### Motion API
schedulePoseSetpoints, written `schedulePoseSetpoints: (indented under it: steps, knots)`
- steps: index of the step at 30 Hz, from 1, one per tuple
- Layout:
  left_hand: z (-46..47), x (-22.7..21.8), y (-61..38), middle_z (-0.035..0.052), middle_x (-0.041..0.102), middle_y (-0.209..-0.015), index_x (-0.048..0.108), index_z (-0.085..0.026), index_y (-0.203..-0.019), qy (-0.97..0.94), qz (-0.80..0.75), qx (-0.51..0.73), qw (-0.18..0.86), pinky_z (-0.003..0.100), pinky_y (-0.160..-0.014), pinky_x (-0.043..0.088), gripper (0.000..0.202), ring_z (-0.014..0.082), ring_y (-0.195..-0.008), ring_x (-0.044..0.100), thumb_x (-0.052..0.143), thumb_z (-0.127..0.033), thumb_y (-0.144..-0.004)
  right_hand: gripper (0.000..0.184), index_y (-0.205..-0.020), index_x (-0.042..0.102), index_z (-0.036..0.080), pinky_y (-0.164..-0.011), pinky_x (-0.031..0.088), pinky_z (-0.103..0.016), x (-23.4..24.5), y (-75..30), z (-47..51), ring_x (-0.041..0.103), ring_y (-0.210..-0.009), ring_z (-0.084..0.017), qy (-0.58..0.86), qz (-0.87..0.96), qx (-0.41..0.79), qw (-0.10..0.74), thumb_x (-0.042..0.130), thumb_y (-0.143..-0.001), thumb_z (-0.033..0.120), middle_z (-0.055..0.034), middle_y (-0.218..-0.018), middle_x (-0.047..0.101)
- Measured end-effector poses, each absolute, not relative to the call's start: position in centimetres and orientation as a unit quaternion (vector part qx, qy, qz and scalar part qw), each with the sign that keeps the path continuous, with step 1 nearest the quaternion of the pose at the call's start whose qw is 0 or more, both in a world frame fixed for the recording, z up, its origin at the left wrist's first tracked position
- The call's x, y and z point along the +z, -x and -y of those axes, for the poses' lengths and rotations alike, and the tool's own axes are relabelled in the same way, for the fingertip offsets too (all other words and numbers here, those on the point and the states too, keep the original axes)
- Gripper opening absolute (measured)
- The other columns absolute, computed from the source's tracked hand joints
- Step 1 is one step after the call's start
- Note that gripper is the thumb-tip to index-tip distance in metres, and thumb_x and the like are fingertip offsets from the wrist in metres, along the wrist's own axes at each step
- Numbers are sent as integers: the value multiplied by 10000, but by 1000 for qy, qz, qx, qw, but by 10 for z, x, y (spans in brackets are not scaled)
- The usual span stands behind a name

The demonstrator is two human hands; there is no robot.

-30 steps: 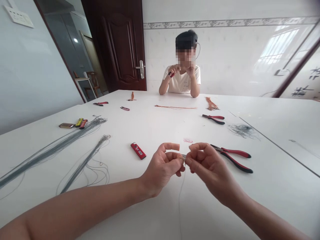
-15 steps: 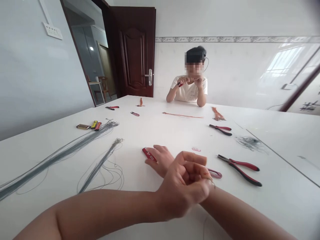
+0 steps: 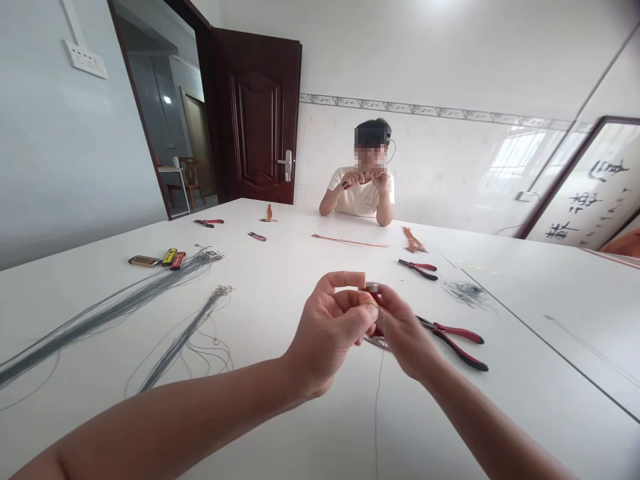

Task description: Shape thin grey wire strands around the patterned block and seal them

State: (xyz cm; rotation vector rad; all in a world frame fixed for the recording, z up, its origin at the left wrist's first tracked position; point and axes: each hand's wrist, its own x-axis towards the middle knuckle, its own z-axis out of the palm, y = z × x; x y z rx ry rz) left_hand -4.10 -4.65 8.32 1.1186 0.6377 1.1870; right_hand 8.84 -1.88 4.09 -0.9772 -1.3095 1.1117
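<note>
Grey wire [image 3: 378, 407] hanging down between left hand [image 3: 326, 335] and right hand [image 3: 405, 339], both closed.
Small metal piece [image 3: 373, 287] pinched between them.
</note>
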Motion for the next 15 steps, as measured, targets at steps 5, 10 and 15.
schedulePoseSetpoints:
  steps: [5, 10, 15]
  knots:
    - [45, 93, 49, -61, 520, -646, 476, -238, -959, -479, -288, 512, 652, 184, -615, 381, 265, 55, -662, 503, 567, -135, -732, 421, -770, 557, 176, -441, 300, -222, 54, -97, 42, 348, -465, -80, 373, 503, 532, 569, 332, -875, 516, 28, -557, 427]
    - [44, 93, 49, -53, 546, -689, 479, -241, -978, -447, -301, 480, 693, 180, -587, 380, 277, 48, -649, 499, 596, -175, -736, 471, -688, 536, 173, -434, 277, -237, 55, -87, 50, 333, -451, -95, 368, 502, 526, 580, 305, -880, 535, 21, -495, 409]
    - [41, 89, 47, -38, 554, -683, 482, -230, -990, -421, -310, 457, 719, 178, -586, 404, 262, 51, -632, 513, 565, -163, -751, 418, -737, 522, 190, -392, 267, -207, 53, -83, 53, 319, -429, -81, 376, 519, 496, 586, 345, -870, 545, 38, -509, 409]
